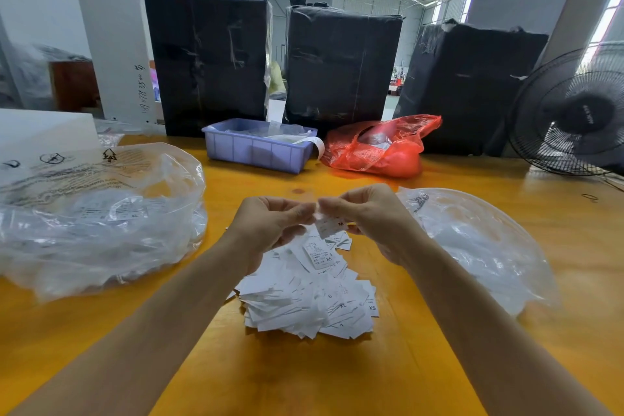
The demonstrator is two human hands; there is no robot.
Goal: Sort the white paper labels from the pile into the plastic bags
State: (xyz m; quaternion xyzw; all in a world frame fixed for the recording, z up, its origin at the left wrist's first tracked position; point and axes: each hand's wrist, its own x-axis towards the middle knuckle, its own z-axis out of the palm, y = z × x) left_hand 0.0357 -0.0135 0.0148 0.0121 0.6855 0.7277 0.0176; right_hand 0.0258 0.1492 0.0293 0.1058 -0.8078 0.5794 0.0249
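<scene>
Head view looks down on a loose pile of small white paper labels [310, 300] printed with size letters such as XS, S and XL, heaped on the yellow-orange wooden table [337, 378] directly below both hands. One white paper label marked M [330, 225] is held up above the far edge of that pile. The right hand [368, 219] pinches it between thumb and fingertips, the other fingers curled in behind. The left hand [270, 223] meets it from the other side, its fingers bent inward and its fingertips pressed together at the label's upper edge; whether it holds a second label I cannot tell. Both bare forearms reach in from the bottom corners.

Left of the pile lies a large crumpled clear plastic bag [98, 213] with black printed warnings, and white labels, one reading XL, show through it. Right of the pile lies a second clear plastic bag [479, 243], rounded and puffed, just beside the right wrist.

Farther back on the table stand a pale blue plastic bin [256, 150] holding white strips and a red translucent plastic bag [381, 149] just beside it. Behind them rise three tall bundles wrapped in black plastic [341, 64]. A black wire-caged electric fan [574, 115] stands at the far right edge.
</scene>
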